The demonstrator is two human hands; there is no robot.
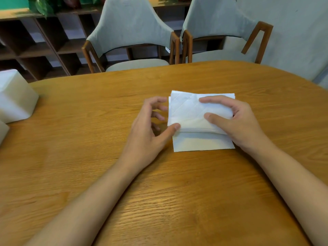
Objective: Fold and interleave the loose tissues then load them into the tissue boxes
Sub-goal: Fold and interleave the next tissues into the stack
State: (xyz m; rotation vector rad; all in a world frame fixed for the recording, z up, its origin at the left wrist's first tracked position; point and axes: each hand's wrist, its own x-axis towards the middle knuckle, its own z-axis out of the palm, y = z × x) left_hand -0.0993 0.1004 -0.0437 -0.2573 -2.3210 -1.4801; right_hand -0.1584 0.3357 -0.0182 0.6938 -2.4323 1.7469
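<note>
The right hand (239,119) grips the tissue stack (188,110) on the worktop (106,121). On the left hand (147,128) the fingers (159,107) curl loosely, thumb touching the stack's near left corner.

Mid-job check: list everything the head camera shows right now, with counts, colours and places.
Tissue stack: one, white, folded, at the table's centre, with a bottom sheet sticking out toward the person.
Boxes: two, white, at the table's left edge, the nearer one cut off by the frame.
Table: one, light wood.
Chairs: two, grey with brown wooden frames, behind the table; second on the right.
Shelf unit: one, dark brown, back left.
Plant: one, green, on top of the shelf unit.
Left hand: thumb touches the stack's near-left corner.
Right hand: grips the stack's right side.
</note>
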